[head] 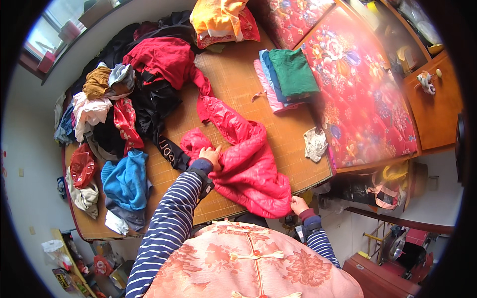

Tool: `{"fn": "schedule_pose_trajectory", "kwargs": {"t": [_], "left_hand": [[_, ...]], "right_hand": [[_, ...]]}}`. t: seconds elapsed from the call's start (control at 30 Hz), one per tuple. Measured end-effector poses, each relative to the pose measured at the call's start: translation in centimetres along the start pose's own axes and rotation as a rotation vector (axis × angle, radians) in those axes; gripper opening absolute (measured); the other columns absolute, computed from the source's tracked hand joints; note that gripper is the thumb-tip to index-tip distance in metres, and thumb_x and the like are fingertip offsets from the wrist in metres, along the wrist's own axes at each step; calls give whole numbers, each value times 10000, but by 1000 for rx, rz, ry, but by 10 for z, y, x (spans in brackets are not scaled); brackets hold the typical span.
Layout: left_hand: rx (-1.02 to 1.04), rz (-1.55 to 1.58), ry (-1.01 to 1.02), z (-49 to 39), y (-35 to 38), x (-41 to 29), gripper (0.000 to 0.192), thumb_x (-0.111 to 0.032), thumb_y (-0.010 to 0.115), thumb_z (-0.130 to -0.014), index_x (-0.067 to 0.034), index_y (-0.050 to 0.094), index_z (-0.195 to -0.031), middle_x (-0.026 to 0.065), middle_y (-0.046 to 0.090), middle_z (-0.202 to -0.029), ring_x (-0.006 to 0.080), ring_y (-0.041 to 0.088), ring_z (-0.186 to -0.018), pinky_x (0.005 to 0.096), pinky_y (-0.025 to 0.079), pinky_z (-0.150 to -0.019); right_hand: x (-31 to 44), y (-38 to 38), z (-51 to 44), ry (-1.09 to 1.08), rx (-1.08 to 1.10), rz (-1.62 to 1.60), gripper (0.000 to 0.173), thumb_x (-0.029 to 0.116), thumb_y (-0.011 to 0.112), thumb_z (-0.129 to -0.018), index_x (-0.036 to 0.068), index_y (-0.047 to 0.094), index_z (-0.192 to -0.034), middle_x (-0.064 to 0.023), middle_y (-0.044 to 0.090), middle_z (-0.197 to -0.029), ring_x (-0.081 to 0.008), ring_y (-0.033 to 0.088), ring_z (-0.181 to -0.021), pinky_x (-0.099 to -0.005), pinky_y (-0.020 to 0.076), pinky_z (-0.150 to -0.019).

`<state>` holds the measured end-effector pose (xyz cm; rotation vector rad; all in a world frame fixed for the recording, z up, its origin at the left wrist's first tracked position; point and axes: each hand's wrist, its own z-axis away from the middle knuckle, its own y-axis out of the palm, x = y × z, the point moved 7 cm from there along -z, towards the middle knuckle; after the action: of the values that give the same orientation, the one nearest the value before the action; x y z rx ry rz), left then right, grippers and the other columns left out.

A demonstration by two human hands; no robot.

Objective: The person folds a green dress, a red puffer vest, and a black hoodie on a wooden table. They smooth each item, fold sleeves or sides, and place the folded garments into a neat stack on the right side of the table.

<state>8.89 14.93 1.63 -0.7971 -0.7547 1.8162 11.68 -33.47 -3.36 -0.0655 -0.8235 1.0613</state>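
Observation:
A bright pink quilted jacket (257, 160) lies spread and rumpled on the woven bamboo mat (231, 67) before me. My left hand (211, 158) rests on its upper left part, near the bunched pink end; the cloth hides some fingertips, so whether they grip it is unclear. At the mat's front edge my right hand (299, 205) pinches the jacket's lower right corner. One sleeve of the jacket reaches up toward a red garment (160, 56). A black garment with lettering (169, 151) lies just left of my left hand.
Folded clothes, a green one (294, 72) on top, sit toward the right. A crumpled whitish cloth (315, 144) lies near the right edge. Heaped clothes fill the left, including a blue sweater (126, 180) and a red plastic bag (82, 166). A floral red mattress (357, 93) adjoins the mat.

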Motion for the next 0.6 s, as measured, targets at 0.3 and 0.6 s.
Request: {"fn": "schedule_pose_trajectory", "kwargs": {"t": [0.3, 0.6], "left_hand": [[-19, 55, -47, 85, 60, 28, 760, -390, 789, -786, -204, 536, -1478, 186, 770, -1044, 347, 752, -992, 508, 513, -917], [-421, 435, -84, 214, 4, 31, 444, -458, 800, -855, -85, 619, -1014, 193, 724, -886, 410, 711, -870, 508, 548, -747]], "right_hand": [[188, -42, -5, -595, -430, 413, 675, 96, 781, -825, 94, 518, -1446, -213, 562, -1384, -414, 568, -1257, -479, 499, -1046], [338, 38, -101, -838, -197, 887, 685, 22, 738, -771, 233, 631, -1413, -136, 350, -1666, -374, 520, -1356, -483, 506, -1089]]}}
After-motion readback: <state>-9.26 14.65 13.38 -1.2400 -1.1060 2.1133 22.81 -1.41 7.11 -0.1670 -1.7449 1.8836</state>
